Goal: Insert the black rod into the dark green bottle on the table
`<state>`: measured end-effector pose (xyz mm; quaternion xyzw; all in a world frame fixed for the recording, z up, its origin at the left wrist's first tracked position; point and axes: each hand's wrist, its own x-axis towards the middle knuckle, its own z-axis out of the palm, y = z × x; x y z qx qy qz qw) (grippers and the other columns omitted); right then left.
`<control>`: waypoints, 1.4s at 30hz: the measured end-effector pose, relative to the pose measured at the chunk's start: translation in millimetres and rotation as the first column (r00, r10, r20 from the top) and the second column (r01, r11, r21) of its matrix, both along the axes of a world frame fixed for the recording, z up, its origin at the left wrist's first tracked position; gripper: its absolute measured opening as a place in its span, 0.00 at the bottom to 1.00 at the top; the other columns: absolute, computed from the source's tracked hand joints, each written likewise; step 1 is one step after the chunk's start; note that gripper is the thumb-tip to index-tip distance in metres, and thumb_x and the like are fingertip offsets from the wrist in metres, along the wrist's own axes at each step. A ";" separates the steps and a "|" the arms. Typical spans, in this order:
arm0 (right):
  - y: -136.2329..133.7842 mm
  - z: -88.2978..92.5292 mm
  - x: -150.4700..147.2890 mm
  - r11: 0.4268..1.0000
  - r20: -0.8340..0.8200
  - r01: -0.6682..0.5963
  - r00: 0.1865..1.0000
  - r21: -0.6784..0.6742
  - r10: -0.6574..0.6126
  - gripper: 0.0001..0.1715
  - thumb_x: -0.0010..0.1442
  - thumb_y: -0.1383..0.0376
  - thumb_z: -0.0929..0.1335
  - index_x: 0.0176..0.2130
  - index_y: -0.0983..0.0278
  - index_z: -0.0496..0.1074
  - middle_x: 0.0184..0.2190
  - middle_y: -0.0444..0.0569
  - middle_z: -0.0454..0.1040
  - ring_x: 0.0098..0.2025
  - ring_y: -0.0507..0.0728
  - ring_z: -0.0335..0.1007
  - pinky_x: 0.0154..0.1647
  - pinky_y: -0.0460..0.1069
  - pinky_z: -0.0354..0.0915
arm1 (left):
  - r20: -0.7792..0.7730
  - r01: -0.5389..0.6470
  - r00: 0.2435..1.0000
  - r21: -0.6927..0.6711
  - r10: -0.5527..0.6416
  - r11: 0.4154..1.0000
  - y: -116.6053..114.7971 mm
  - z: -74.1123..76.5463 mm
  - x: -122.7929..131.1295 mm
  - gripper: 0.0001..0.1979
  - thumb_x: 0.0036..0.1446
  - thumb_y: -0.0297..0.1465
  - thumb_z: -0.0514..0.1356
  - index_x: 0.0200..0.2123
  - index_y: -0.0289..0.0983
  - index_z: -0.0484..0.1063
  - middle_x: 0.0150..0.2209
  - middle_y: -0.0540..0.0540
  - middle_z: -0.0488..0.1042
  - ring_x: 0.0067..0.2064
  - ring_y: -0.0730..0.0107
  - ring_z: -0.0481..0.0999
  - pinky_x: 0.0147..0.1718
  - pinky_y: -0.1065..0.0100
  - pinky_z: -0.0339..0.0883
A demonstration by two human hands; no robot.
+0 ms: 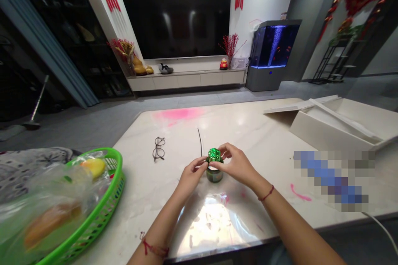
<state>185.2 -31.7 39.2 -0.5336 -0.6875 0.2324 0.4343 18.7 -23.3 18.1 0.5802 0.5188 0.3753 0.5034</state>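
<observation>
A small, round, dark-green glass jar (pixel 214 175) stands on the table in front of me. On top of it sits a shiny green rounded piece (pixel 214 155) with fine lines, and I cannot tell whether it is a lid or a wrapping. My left hand (pixel 193 174) grips the jar's upper left side, thumb and fingers pressed near its neck. From the right, my right hand (pixel 238 163) curls around the shiny green top, its thumb across the front and fingers behind. A thin black strip (pixel 200 141) lies just beyond the jar.
A pale marble-look table (pixel 248 132) has pink stains. Eyeglasses (pixel 159 149) lie to the left. A green basket (pixel 116 174) with bagged food stands at the left edge. An open white box (pixel 336 128) is at the right, near a blurred-out patch (pixel 334 180) and a white cable (pixel 381 225).
</observation>
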 end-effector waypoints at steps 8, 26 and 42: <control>0.9 2.5 -6.1 0.996 0.034 0.084 0.996 0.033 -0.085 0.17 0.45 0.57 0.71 0.35 0.63 0.70 0.31 0.47 0.73 0.29 0.52 0.69 0.33 0.48 0.65 | 0.109 0.130 0.990 -0.441 -0.091 0.888 -6.2 7.6 2.5 0.30 0.52 0.49 0.51 0.54 0.39 0.58 0.30 0.44 0.76 0.24 0.68 0.75 0.20 0.70 0.68; 1.3 3.3 2.2 0.990 -0.030 -0.130 0.991 -0.064 0.128 0.28 0.49 0.64 0.68 0.51 0.61 0.63 0.45 0.51 0.71 0.41 0.55 0.69 0.46 0.53 0.63 | 0.125 0.151 0.986 -0.386 -0.110 0.910 -5.2 -1.0 3.8 0.29 0.54 0.48 0.49 0.55 0.37 0.58 0.31 0.43 0.77 0.36 0.64 0.76 0.36 0.66 0.65; 3.6 -4.5 -9.4 0.999 -0.094 0.031 0.995 0.021 -0.029 0.17 0.46 0.58 0.70 0.36 0.63 0.67 0.34 0.46 0.71 0.34 0.53 0.68 0.38 0.50 0.65 | 0.084 -0.081 0.993 -0.056 0.085 0.995 -8.3 -0.4 6.4 0.24 0.41 0.38 0.63 0.44 0.36 0.69 0.45 0.40 0.73 0.44 0.60 0.73 0.39 0.65 0.66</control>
